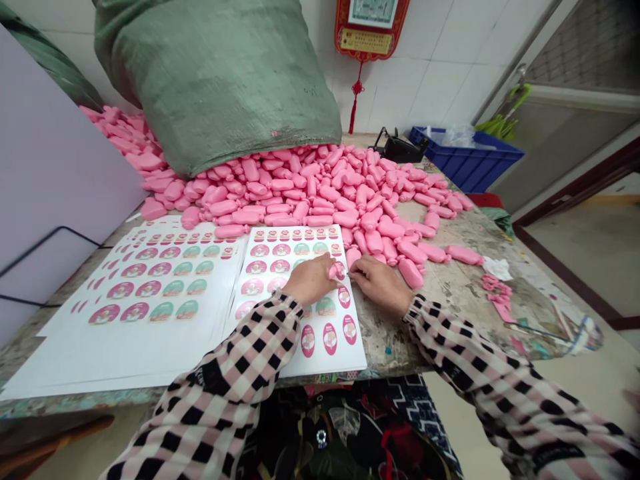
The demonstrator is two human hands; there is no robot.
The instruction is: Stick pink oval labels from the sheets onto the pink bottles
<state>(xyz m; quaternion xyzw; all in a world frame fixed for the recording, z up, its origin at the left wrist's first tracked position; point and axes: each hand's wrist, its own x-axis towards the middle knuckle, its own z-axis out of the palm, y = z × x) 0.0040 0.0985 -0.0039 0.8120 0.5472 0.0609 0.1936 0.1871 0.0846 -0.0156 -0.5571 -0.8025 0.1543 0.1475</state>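
Over the right side of a white sticker sheet [320,360], my left hand [311,280] is closed around a small pink bottle [337,270], mostly hidden by the fingers. Thumb and forefinger of my right hand [383,285] are pinched together just right of it; whatever they hold is too small to make out. Rows of round, oval and arched stickers in pink and green cover the sheet. Directly beyond both hands lies a large heap of pink bottles [300,193], small and narrow-necked.
More sticker sheets [165,347] lie overlapped at left. A green sack [215,87] rests on the heap. Behind stand a black tape dispenser [400,147] and a blue crate [470,163]. Pink scraps [497,293] and a white tissue [497,268] sit near the table's right edge.
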